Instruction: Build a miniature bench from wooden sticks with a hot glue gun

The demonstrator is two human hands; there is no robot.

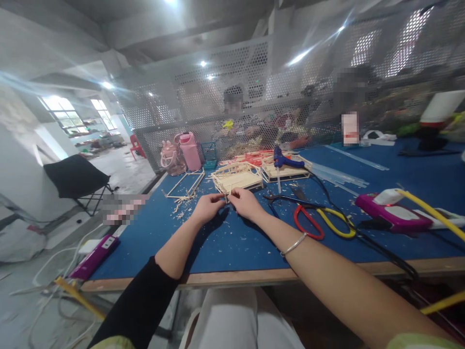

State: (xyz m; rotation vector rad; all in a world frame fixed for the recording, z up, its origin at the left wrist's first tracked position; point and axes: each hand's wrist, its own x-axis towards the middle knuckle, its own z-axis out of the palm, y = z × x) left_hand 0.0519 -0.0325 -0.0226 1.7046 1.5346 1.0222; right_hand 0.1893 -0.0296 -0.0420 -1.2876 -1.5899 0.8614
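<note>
Head cam: left hand (pixel 209 209) and right hand (pixel 246 203) angle inward over the blue table (pixel 145 247), fingertips nearly meeting at the near edge of the middle wooden frame (pixel 238 181), straight ahead on the tabletop. Fingers are bent on both; honestly can't tell if they're pinching anything.

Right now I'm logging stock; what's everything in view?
Table: one, blue, centre
Stick frames: three, pale, tabletop
Sticks: several, red, behind frames
Glue gun: one, blue, at right frame
Strips: several, clear, table's right
Hand tool: one, red-and-yellow handles, right
Bottles: two, pink, left rear
Basket: one, teal, beside bottles
Power strips: two, purple, opposite sides
Screen: one, grey, rear
People: count unclear, behind screen
Chairs: two, black and red, left
Hands: two, bare, near middle frame
</note>
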